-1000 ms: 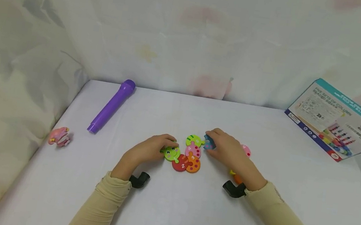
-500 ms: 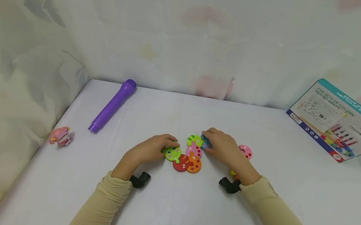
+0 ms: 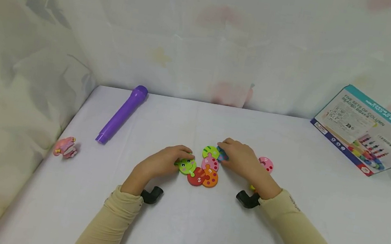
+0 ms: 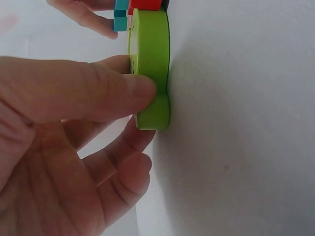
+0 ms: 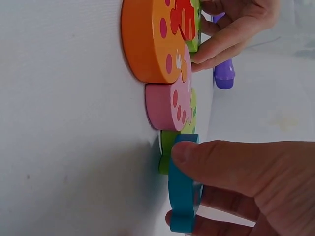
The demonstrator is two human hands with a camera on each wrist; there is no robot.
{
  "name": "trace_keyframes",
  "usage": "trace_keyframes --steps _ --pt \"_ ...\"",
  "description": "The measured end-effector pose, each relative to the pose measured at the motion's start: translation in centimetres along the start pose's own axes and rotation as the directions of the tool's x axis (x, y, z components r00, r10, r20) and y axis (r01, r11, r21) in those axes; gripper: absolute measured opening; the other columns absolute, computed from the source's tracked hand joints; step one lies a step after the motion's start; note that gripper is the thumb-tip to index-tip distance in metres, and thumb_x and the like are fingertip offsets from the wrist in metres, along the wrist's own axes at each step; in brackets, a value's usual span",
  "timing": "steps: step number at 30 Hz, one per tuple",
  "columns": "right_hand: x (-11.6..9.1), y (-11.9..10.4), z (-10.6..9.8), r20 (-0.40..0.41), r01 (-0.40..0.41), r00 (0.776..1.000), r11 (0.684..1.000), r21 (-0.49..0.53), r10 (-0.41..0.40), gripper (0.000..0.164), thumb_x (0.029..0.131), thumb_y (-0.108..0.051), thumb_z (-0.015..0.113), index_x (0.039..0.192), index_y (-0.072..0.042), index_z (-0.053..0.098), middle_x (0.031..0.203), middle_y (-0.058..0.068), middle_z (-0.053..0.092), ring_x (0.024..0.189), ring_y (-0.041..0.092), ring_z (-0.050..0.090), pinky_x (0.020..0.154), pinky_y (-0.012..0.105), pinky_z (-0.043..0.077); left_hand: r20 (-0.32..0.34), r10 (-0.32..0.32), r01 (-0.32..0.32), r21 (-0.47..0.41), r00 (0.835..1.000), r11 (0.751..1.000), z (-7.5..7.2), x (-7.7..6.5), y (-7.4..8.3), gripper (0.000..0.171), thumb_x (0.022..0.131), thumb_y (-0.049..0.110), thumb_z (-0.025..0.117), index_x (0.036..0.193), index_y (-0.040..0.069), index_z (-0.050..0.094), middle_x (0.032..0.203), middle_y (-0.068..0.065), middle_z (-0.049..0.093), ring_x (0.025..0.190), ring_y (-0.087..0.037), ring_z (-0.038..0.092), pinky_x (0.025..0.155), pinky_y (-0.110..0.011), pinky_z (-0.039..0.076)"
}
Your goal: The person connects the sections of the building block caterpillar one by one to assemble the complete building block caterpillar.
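Observation:
My left hand (image 3: 169,160) pinches the green caterpillar-face puzzle piece (image 3: 186,167) at its left edge, thumb on its side in the left wrist view. Joined to it runs a curve of round pieces: red (image 3: 196,177), orange (image 3: 210,178), pink (image 3: 210,164) and striped green (image 3: 209,152). My right hand (image 3: 240,159) pinches a blue puzzle piece (image 5: 182,189) between thumb and fingers. In the right wrist view the blue piece is raised at the striped green piece's knob, overlapping it. My right hand partly covers the blue piece in the head view.
Another pink piece (image 3: 266,164) and a yellow one (image 3: 252,188) lie beyond my right wrist, partly hidden. A purple microphone-shaped toy (image 3: 122,115) is at the back left, a small pink figurine (image 3: 65,147) at the left edge. A cardboard box (image 3: 368,130) stands at the back right.
My right hand has moved left with the blue piece, bringing it from apart to right at the striped green piece. My left hand has stayed on the face piece.

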State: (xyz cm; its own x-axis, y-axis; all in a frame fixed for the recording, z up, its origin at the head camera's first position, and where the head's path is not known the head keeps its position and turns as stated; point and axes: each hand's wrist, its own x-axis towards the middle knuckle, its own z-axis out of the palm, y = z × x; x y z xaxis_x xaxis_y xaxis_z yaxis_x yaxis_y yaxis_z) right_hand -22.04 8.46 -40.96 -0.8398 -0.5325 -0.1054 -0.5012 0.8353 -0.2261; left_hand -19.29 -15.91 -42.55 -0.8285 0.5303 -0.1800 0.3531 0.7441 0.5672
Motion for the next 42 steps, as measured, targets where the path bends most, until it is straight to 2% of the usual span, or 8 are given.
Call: trace_keyframes --steps 8,16,25,30,39,42 --pt "-0.1 0.0 -0.2 0.005 -0.007 1.0 1.0 -0.007 0.007 0.055 0.08 -0.025 0.072 0.128 -0.006 0.055 0.124 0.013 0.055 0.109 0.028 0.055 0.088 0.043 0.048 0.001 -0.001 0.001 0.011 1.0 1.0 -0.1 0.0 0.2 0.049 0.081 -0.012 0.054 0.124 0.01 0.06 0.13 -0.005 0.051 0.122 -0.021 0.045 0.102 -0.036 0.037" --pt "0.1 -0.2 -0.2 0.031 -0.011 0.999 0.999 -0.042 0.012 0.053 0.08 -0.026 0.072 0.126 -0.005 0.056 0.12 0.014 0.056 0.104 0.027 0.057 0.086 0.042 0.049 -0.01 0.029 -0.028 0.018 1.0 0.999 0.0 0.0 0.3 0.047 0.08 -0.012 0.054 0.123 0.007 0.06 0.129 -0.008 0.051 0.121 -0.024 0.046 0.101 -0.039 0.039" --pt "-0.1 0.3 0.1 0.042 -0.035 0.998 0.999 -0.02 0.035 0.055 0.08 -0.027 0.072 0.128 -0.006 0.055 0.122 0.013 0.055 0.106 0.027 0.056 0.086 0.042 0.05 0.008 -0.005 0.004 0.015 1.0 1.0 -0.3 0.1 0.7 0.048 0.081 -0.011 0.054 0.124 0.009 0.059 0.131 -0.006 0.05 0.123 -0.023 0.044 0.102 -0.038 0.037" --pt "-1.1 1.1 -0.4 -0.001 -0.057 0.998 0.998 0.029 0.057 0.056 0.079 -0.025 0.073 0.129 -0.009 0.054 0.124 0.011 0.054 0.11 0.027 0.054 0.085 0.044 0.05 0.01 -0.016 0.016 0.022 1.0 1.0 -0.2 0.1 0.6 0.048 0.082 -0.011 0.054 0.125 0.01 0.059 0.131 -0.006 0.05 0.123 -0.023 0.044 0.102 -0.037 0.037" --pt "-4.3 3.8 -1.4 -0.045 -0.152 0.986 0.982 0.115 0.158 0.058 0.08 -0.023 0.072 0.132 -0.008 0.051 0.127 0.013 0.051 0.114 0.03 0.05 0.087 0.049 0.047 0.01 -0.015 0.014 0.021 1.0 1.0 -0.2 0.0 0.5 0.05 0.08 -0.012 0.053 0.125 0.009 0.059 0.131 -0.006 0.05 0.123 -0.023 0.044 0.103 -0.039 0.036" --pt "-5.1 4.6 -1.4 -0.051 -0.166 0.983 0.978 0.124 0.174 0.057 0.08 -0.02 0.072 0.132 -0.007 0.051 0.126 0.015 0.052 0.104 0.029 0.055 0.083 0.046 0.05 0.007 0.001 -0.001 0.016 1.0 1.0 -0.2 -0.1 0.4 0.049 0.08 -0.013 0.052 0.124 0.008 0.059 0.13 -0.007 0.05 0.123 -0.024 0.044 0.102 -0.039 0.037"
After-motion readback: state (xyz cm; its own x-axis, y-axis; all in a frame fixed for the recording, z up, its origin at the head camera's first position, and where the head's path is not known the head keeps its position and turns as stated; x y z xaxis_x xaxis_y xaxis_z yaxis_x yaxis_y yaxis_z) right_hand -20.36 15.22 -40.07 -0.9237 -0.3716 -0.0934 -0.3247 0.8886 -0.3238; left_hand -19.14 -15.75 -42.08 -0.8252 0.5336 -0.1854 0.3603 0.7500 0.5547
